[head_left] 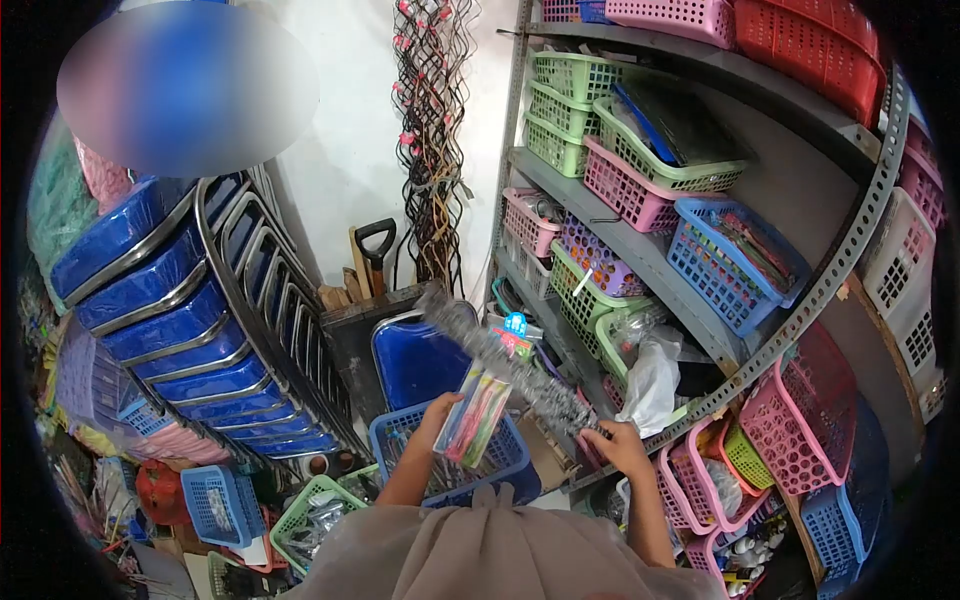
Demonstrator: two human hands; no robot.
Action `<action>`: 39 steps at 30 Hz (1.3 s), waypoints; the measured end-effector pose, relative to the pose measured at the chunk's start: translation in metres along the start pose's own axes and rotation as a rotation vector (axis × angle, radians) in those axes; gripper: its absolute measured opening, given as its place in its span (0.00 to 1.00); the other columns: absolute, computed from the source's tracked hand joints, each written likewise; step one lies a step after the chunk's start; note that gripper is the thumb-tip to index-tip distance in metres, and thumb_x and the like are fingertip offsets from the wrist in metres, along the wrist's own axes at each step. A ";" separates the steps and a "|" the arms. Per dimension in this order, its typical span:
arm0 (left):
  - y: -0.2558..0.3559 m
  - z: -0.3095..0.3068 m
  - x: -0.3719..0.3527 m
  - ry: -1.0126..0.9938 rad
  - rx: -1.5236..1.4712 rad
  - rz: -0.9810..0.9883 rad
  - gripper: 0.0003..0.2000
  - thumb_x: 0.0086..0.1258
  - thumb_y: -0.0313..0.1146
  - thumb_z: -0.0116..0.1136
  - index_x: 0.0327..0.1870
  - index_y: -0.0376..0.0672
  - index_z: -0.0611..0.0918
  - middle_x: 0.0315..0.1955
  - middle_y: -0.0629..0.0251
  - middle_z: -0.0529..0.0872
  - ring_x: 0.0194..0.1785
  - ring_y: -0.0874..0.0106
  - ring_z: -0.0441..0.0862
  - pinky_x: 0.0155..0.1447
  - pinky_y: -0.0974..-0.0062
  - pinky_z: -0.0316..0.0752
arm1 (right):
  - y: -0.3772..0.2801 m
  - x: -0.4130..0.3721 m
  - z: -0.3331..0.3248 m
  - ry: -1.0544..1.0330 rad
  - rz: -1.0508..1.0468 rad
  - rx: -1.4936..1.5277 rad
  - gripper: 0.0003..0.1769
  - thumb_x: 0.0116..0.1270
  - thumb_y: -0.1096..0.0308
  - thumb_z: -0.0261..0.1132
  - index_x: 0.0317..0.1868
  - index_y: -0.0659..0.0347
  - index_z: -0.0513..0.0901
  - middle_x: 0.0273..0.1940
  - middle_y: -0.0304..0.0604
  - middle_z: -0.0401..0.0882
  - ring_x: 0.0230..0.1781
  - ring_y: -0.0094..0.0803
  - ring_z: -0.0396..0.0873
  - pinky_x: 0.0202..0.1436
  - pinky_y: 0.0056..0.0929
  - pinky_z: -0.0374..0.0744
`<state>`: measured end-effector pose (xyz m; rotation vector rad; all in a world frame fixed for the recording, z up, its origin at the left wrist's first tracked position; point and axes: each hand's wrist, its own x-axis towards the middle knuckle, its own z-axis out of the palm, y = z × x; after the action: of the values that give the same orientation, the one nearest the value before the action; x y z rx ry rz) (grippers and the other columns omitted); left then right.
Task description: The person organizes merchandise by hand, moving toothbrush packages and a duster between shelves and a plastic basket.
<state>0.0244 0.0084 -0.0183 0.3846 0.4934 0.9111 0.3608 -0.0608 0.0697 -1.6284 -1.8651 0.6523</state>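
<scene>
My left hand point(436, 418) is closed on the edge of a clear packet point(472, 415) of long pink, green and yellow pieces; their kind is too small to make out. Closed round the handle end of a fluffy grey duster point(510, 365) is my right hand point(617, 447). The duster slants up to the left, blurred, and overlaps the packet's upper end in this view. A blue and pink header card point(514, 330) shows just beyond the duster. Below the packet stands a blue basket point(515, 445) holding several thin items.
Stacked blue chairs point(190, 330) rise on the left. To the right, a grey metal shelf point(620, 250) carries green, pink and blue baskets. A white plastic bag point(655, 375) hangs near the lower shelf. More pink baskets point(800, 425) stand at lower right, and a green basket point(310, 520) at lower left.
</scene>
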 end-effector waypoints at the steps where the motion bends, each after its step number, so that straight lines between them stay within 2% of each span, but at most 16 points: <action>1: 0.003 0.027 -0.010 -0.066 -0.074 0.030 0.28 0.67 0.44 0.47 0.60 0.28 0.72 0.51 0.42 0.80 0.51 0.50 0.81 0.60 0.55 0.74 | -0.001 -0.002 0.002 -0.002 0.002 -0.001 0.24 0.63 0.49 0.68 0.30 0.65 0.79 0.19 0.55 0.69 0.17 0.38 0.62 0.25 0.36 0.68; 3: 0.006 0.041 -0.015 -0.134 -0.147 0.062 0.26 0.68 0.43 0.47 0.58 0.29 0.73 0.50 0.45 0.81 0.51 0.54 0.81 0.60 0.58 0.74 | -0.007 -0.004 0.008 0.025 0.021 0.029 0.23 0.63 0.48 0.68 0.30 0.65 0.80 0.19 0.55 0.70 0.17 0.37 0.65 0.26 0.36 0.69; 5: 0.008 0.033 -0.008 0.161 -0.223 0.151 0.26 0.70 0.45 0.45 0.59 0.30 0.73 0.52 0.44 0.80 0.54 0.54 0.79 0.62 0.55 0.72 | -0.013 -0.008 0.008 -0.097 -0.032 0.039 0.23 0.63 0.51 0.68 0.29 0.66 0.78 0.18 0.51 0.68 0.19 0.30 0.62 0.25 0.34 0.68; 6: 0.000 0.019 0.003 -0.092 -0.266 0.331 0.26 0.72 0.46 0.45 0.58 0.30 0.74 0.51 0.45 0.80 0.53 0.53 0.79 0.62 0.55 0.72 | -0.014 -0.010 0.008 -0.224 -0.087 0.050 0.22 0.63 0.54 0.69 0.27 0.68 0.76 0.17 0.48 0.65 0.21 0.23 0.59 0.25 0.33 0.68; 10: 0.009 0.028 0.000 -0.041 -0.251 0.256 0.25 0.72 0.45 0.43 0.58 0.30 0.73 0.53 0.45 0.79 0.54 0.52 0.79 0.61 0.56 0.73 | 0.000 -0.002 0.022 -0.026 -0.044 0.083 0.24 0.62 0.47 0.68 0.30 0.65 0.81 0.19 0.53 0.73 0.17 0.37 0.67 0.26 0.36 0.70; 12: 0.006 0.016 0.003 -0.026 -0.274 0.128 0.24 0.73 0.46 0.44 0.55 0.31 0.76 0.50 0.47 0.81 0.52 0.54 0.80 0.60 0.56 0.74 | 0.000 -0.002 0.026 -0.066 -0.058 0.053 0.24 0.63 0.48 0.68 0.31 0.64 0.81 0.18 0.53 0.72 0.17 0.38 0.67 0.26 0.36 0.70; 14: -0.006 -0.040 0.027 0.003 -0.140 0.386 0.24 0.73 0.45 0.44 0.56 0.31 0.76 0.50 0.47 0.81 0.52 0.53 0.80 0.60 0.58 0.74 | -0.005 -0.001 0.026 -0.102 -0.077 0.025 0.24 0.63 0.48 0.67 0.31 0.64 0.81 0.18 0.53 0.72 0.17 0.38 0.67 0.26 0.36 0.70; 15: 0.009 0.052 -0.009 -0.086 -0.237 0.346 0.21 0.73 0.42 0.45 0.54 0.31 0.77 0.48 0.47 0.83 0.50 0.55 0.82 0.59 0.62 0.76 | -0.011 -0.002 0.021 -0.191 -0.107 0.016 0.24 0.64 0.48 0.67 0.31 0.65 0.81 0.18 0.52 0.71 0.16 0.36 0.66 0.25 0.36 0.69; 18: -0.004 -0.043 0.023 0.108 -0.027 0.394 0.20 0.73 0.39 0.44 0.55 0.30 0.77 0.46 0.47 0.83 0.49 0.55 0.83 0.58 0.61 0.77 | -0.012 0.002 0.025 -0.194 -0.072 0.059 0.24 0.64 0.48 0.67 0.31 0.66 0.81 0.18 0.52 0.71 0.16 0.33 0.64 0.24 0.35 0.69; 25: 0.019 0.046 -0.024 -0.090 -0.254 0.288 0.18 0.75 0.37 0.43 0.55 0.31 0.77 0.45 0.50 0.84 0.46 0.59 0.84 0.57 0.56 0.78 | -0.010 0.009 0.037 -0.299 -0.120 0.080 0.26 0.65 0.46 0.66 0.30 0.66 0.81 0.18 0.50 0.72 0.16 0.28 0.68 0.24 0.32 0.69; 28: 0.011 0.014 -0.013 0.134 0.036 0.452 0.20 0.75 0.38 0.43 0.58 0.31 0.75 0.49 0.48 0.83 0.50 0.56 0.83 0.58 0.55 0.77 | -0.009 0.016 0.040 -0.272 -0.067 0.078 0.27 0.65 0.46 0.65 0.30 0.66 0.79 0.17 0.51 0.71 0.17 0.30 0.70 0.25 0.32 0.70; 32: 0.015 0.013 -0.005 -0.043 -0.336 0.394 0.27 0.73 0.42 0.47 0.65 0.29 0.67 0.55 0.41 0.76 0.54 0.48 0.79 0.57 0.52 0.77 | -0.018 0.014 0.048 -0.299 -0.093 0.144 0.28 0.64 0.46 0.66 0.29 0.68 0.76 0.17 0.51 0.68 0.17 0.29 0.66 0.25 0.33 0.69; 33: 0.023 -0.002 0.000 -0.315 -0.422 0.193 0.28 0.72 0.43 0.47 0.66 0.29 0.66 0.58 0.38 0.73 0.58 0.47 0.75 0.61 0.51 0.73 | -0.016 0.013 0.051 -0.399 -0.203 0.147 0.28 0.64 0.47 0.66 0.28 0.69 0.75 0.16 0.50 0.67 0.17 0.29 0.64 0.26 0.33 0.69; 34: 0.030 0.040 -0.023 -0.107 -0.500 0.189 0.30 0.71 0.44 0.46 0.67 0.30 0.65 0.58 0.37 0.73 0.58 0.47 0.75 0.62 0.51 0.71 | -0.017 0.014 0.050 -0.406 -0.205 0.147 0.28 0.64 0.47 0.66 0.28 0.69 0.75 0.16 0.50 0.67 0.17 0.29 0.64 0.26 0.33 0.69; 37: 0.028 0.023 -0.020 -0.313 -0.490 0.140 0.29 0.72 0.44 0.43 0.68 0.32 0.65 0.61 0.39 0.72 0.62 0.47 0.73 0.65 0.50 0.69 | -0.016 0.019 0.054 -0.309 -0.113 0.182 0.27 0.65 0.49 0.67 0.27 0.70 0.75 0.18 0.47 0.65 0.20 0.25 0.60 0.25 0.34 0.65; 39: 0.026 0.013 -0.013 0.163 -0.178 0.311 0.31 0.71 0.44 0.43 0.71 0.34 0.61 0.65 0.40 0.67 0.67 0.47 0.67 0.68 0.48 0.64 | -0.022 0.017 0.061 -0.298 -0.126 0.234 0.26 0.65 0.50 0.67 0.28 0.70 0.77 0.18 0.47 0.66 0.20 0.25 0.61 0.26 0.34 0.66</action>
<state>0.0082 0.0104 0.0092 0.2276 0.5048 1.2849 0.3012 -0.0463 0.0432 -1.3086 -1.9901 1.0618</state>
